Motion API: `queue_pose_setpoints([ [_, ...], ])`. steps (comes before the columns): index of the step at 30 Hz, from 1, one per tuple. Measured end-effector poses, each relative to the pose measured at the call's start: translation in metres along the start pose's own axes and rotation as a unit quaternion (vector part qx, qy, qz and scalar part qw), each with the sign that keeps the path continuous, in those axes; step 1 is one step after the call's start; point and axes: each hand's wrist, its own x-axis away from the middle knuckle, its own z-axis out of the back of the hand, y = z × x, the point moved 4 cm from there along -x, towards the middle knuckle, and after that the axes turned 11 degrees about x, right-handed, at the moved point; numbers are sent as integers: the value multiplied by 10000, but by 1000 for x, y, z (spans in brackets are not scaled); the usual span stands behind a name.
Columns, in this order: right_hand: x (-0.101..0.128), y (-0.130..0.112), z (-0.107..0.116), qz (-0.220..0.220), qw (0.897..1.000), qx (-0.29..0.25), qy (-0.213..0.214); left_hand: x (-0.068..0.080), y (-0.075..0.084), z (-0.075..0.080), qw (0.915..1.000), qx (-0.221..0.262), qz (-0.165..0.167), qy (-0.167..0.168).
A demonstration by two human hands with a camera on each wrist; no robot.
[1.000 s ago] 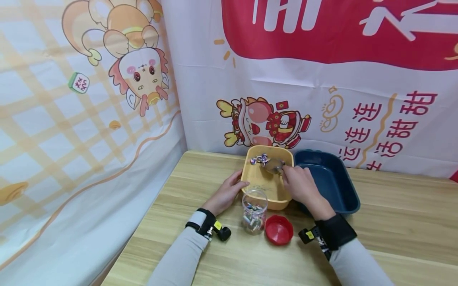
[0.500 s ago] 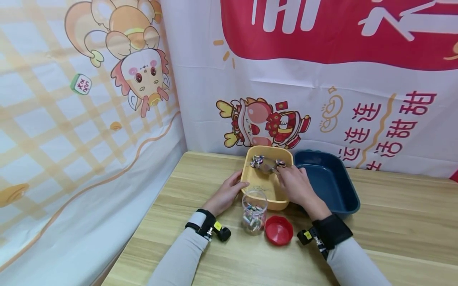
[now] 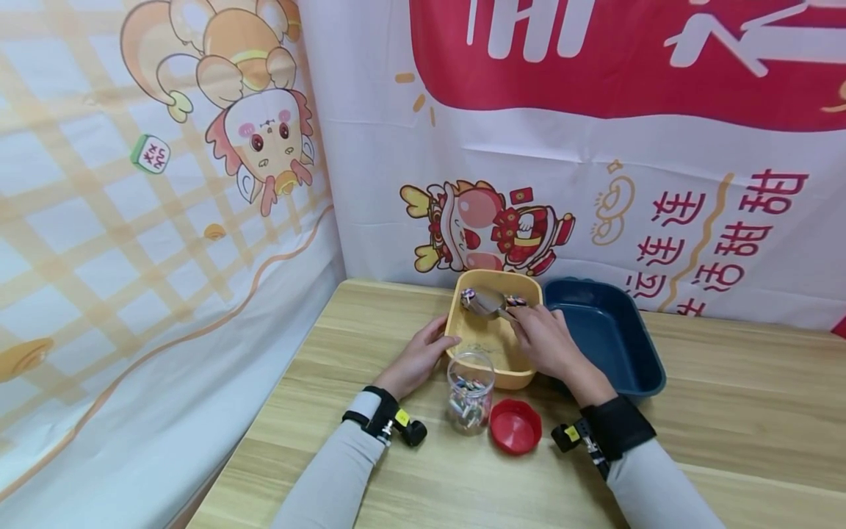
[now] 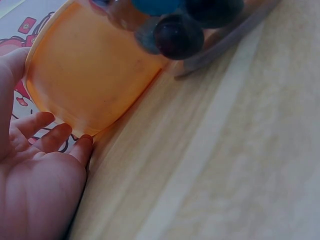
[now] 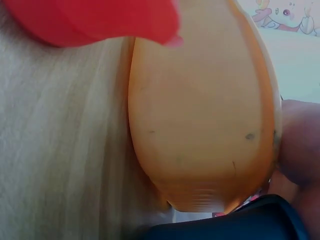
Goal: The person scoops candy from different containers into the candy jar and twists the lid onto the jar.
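A yellow plastic basin (image 3: pixel 485 339) stands at the back of the table. My left hand (image 3: pixel 418 358) grips its left rim, thumb over the edge; in the left wrist view the fingers of that hand (image 4: pixel 37 175) curl against the basin's outer wall (image 4: pixel 100 70). Over the basin, my right hand (image 3: pixel 554 344) holds a metal scoop (image 3: pixel 487 301) by its handle. Small wrapped candies (image 3: pixel 468 295) lie at the scoop's tip, with more candies (image 3: pixel 515 300) near the back right corner. The right wrist view shows only part of the right hand (image 5: pixel 302 145), behind the basin wall.
In front of the basin stands a clear jar (image 3: pixel 471 400) partly filled with small colourful pieces. A red lid (image 3: pixel 515 427) lies beside it. A dark blue basin (image 3: pixel 604 338) adjoins the yellow one on the right. A printed cloth (image 3: pixel 370 184) hangs behind the table.
My right hand has shifted slightly left and the scoop has swung to the basin's left side, against the candies there. The left hand has stayed on the rim.
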Motion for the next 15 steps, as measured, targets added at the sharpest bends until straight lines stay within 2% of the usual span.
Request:
queue_pose_setpoints([
  [8, -4, 5, 6, -17, 9972, -692, 295, -1, 0, 0, 10000, 43, -42, -29],
  [15, -3, 7, 23, 63, 9873, -1382, 785, -1, -2, 1, 10000, 28, -31, 2],
])
